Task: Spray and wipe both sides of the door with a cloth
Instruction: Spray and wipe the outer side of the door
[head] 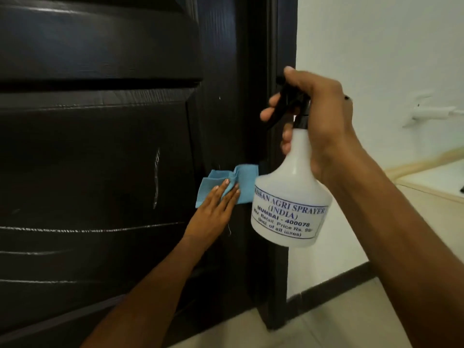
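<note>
Blue cloth lay flat against the dark panelled door, near the door's right edge. We pressed it there with our left hand, fingers straight and close together on the cloth's lower part. Our right hand held the white spray bottle in front of the door's right edge, fingers clamped round its neck and over the black trigger. The bottle hung nearly upright, its printed label facing us. Right of the door stood a white wall, with pale floor tiles below.
</note>
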Demonstrator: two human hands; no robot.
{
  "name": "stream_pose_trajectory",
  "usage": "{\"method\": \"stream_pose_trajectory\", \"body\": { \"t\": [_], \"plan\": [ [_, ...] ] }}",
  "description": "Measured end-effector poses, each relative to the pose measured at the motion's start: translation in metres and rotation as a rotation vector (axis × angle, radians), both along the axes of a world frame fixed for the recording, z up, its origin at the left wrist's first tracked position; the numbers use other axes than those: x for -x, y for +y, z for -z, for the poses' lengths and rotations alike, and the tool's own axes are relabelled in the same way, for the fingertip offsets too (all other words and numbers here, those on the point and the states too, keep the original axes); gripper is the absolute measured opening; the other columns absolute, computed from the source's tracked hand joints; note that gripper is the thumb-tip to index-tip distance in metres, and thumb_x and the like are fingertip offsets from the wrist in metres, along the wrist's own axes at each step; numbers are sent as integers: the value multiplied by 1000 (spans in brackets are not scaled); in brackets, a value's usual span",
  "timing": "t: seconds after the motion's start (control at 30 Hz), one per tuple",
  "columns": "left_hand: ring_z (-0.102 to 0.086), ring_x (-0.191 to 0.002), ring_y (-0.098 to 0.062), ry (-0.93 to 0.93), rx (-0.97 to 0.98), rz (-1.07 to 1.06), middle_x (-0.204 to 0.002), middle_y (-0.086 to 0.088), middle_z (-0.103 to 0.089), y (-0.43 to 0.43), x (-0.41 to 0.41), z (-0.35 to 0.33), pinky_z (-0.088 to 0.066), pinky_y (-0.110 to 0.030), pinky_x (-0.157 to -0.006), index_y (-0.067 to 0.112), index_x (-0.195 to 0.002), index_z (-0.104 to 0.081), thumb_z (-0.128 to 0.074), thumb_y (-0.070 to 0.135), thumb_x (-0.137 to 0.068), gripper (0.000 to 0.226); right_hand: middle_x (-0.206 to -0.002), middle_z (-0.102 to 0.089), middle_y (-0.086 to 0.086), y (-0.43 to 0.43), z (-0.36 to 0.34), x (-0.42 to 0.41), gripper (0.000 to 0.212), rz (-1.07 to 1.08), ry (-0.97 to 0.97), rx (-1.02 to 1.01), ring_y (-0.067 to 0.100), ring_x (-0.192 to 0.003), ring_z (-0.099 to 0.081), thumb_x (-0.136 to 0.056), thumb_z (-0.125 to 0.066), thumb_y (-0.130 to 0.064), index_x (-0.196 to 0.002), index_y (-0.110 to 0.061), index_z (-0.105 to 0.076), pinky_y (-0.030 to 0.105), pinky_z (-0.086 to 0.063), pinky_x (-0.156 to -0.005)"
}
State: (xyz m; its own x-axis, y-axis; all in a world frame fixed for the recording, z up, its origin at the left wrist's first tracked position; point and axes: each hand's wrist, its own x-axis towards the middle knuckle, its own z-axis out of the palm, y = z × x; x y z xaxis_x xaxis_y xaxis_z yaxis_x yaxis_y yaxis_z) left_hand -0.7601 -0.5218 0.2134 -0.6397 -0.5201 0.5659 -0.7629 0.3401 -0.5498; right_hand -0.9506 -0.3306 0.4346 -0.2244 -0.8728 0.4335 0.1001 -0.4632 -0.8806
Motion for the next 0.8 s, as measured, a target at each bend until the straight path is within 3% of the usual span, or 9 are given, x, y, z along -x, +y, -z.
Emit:
{"method": "stream_pose_trajectory", "body": {
  "t": [0.13, 0.2, 0.27, 0.43, 0.5, 0.57, 0.63, 0.8],
  "plan": [
    [-9, -148, -40, -51, -95, 65, -159, -22, -11, 14, -9, 70, -26, -53, -116, 1, -152, -16, -63, 7, -84, 83, -90, -79, 11, 4, 4, 10, 39, 29, 17, -8, 11, -45, -52, -95, -57, -48, -89, -12, -73, 22, -43, -45],
    [-13, -148, -39, -96, -143, 54, -157, -23, -19, 17, -10, 87, -27, -51, -116, 0, -151, -23, -70, 12, -82, 84, -89, -79, 11, 2, 7, 13, 39, 41, 21, -13, 11, -46, -52, -95, -58, -47, -89, -12, -73, 22, -44, -45],
    [-9, -148, -40, -208, -166, 12, -157, -23, -22, 20, -13, 94, -22, -51, -117, 0, -151, -26, -69, 16, -85, 80, -87, -79, 10, -1, 11, 14, 39, 48, 30, -23, 11, -45, -52, -94, -58, -48, -89, -12, -74, 23, -44, -45],
    [16, -141, -35, -523, -129, -29, -160, -19, -11, 23, -28, 64, 10, -52, -110, 4, -154, -13, -60, 16, -93, 78, -88, -79, 11, -11, 19, 7, 40, -2, 22, -54, 12, -44, -52, -93, -60, -50, -87, -13, -73, 23, -43, -45],
    [7, -144, -34, -573, -94, 33, -159, -17, -23, 20, -34, 36, 6, -52, -113, 6, -151, -24, -60, 17, -92, 70, -87, -79, 11, -18, 25, 1, 40, -21, 34, -65, 12, -44, -52, -94, -59, -50, -87, -13, -73, 24, -43, -45],
    [-12, -148, -34, -591, -54, 45, -153, -14, -38, 19, -41, 4, -8, -51, -118, 7, -146, -39, -63, 19, -90, 62, -84, -78, 11, -24, 32, -7, 40, -37, 40, -80, 13, -44, -52, -94, -60, -50, -86, -13, -73, 24, -43, -45],
    [-10, -149, -36, -603, 6, 50, -156, -16, -30, 19, -51, -27, -14, -51, -120, 7, -149, -32, -56, 16, -92, 63, -83, -78, 11, -30, 37, -15, 40, -49, 46, -86, 14, -45, -52, -94, -61, -50, -85, -12, -73, 26, -43, -45],
    [14, -148, -36, -545, 174, -48, -162, -16, 1, 21, -79, -113, 6, -50, -119, 10, -155, -3, -36, 6, -93, 70, -82, -77, 14, -38, 46, -31, 41, -79, 53, -86, 15, -44, -51, -94, -62, -48, -82, -10, -73, 27, -43, -45]
  ]
}}
